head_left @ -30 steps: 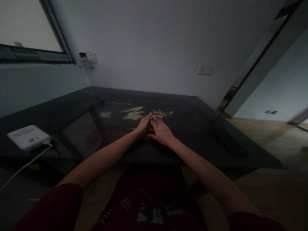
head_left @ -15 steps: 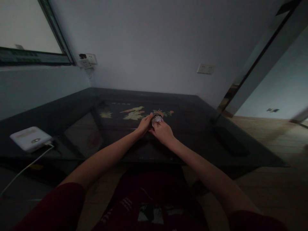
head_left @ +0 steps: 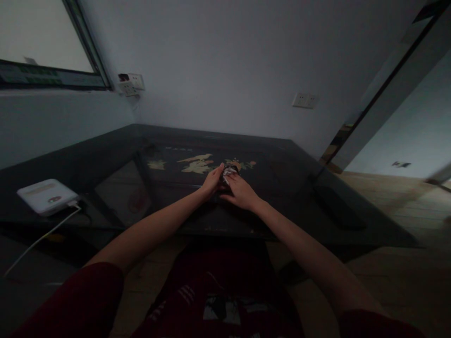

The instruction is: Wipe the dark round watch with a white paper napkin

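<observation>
Near the middle of the table, both hands meet at a small dark-rimmed object (head_left: 231, 166), too dim to name. My left hand (head_left: 212, 181) is closed around its left side, the thumb along its edge. From the right, my right hand (head_left: 243, 191) presses its fingers over the front of it, the thumb set lower and apart. Under those fingers shows a pale, shiny crumpled piece (head_left: 226, 174), mostly covered; whether it is tissue or film I cannot tell. The hands hide the underside of the object.
The dark glossy table (head_left: 282, 188) carries a bird and flower picture (head_left: 197, 163). At left stands a white box (head_left: 47, 195) with a white cable (head_left: 42, 241). A long dark object (head_left: 340, 209) lies at right. Wall sockets (head_left: 305, 100) sit behind.
My right hand's fingers have stretched flatter over the object, and its thumb has come away. Less of the pale piece shows. My left hand keeps its hold; the view has shifted slightly.
</observation>
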A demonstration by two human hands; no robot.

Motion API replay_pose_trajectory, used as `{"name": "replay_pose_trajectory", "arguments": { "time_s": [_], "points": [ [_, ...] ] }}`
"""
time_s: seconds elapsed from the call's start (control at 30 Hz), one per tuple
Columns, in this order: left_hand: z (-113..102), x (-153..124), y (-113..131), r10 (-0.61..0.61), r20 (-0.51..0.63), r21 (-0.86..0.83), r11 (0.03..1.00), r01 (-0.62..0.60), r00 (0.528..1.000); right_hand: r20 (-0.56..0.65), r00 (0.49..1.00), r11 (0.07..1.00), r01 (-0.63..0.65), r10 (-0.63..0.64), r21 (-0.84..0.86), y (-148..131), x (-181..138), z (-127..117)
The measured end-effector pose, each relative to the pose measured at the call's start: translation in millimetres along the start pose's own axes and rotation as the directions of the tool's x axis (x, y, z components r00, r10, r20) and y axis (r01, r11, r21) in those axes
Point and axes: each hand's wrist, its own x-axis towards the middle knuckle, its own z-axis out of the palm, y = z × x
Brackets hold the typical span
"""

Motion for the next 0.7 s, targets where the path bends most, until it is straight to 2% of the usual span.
{"name": "replay_pose_trajectory", "arguments": {
  "time_s": [0.1, 0.23, 0.4, 0.7],
  "points": [
    [0.0, 0.2, -1.1, 0.006, -0.020, 0.001, 1.000, -0.006, 1.000, 0.003, 1.000, 0.999, -0.020, 0.020, -0.030, -6.1, 0.0, -5.3],
    [-1.4, 4.8, -6.2, 0.031, -0.030, -0.008, 0.999, -0.032, 0.999, 0.037, 0.994, 0.977, -0.097, 0.106, -0.193, -19.6, 1.4, -13.3],
    [-1.8, 10.3, -10.3, 0.044, -0.046, -0.005, 0.999, -0.045, 0.998, 0.057, 0.989, 0.927, -0.107, 0.136, -0.360, -29.3, 3.2, -12.0],
    [-1.2, 9.5, -8.8, 0.021, -0.035, 0.032, 0.999, -0.020, 0.999, -0.048, 0.983, 0.922, -0.181, 0.175, -0.343, -24.7, 2.2, -0.5]
  ]
}}
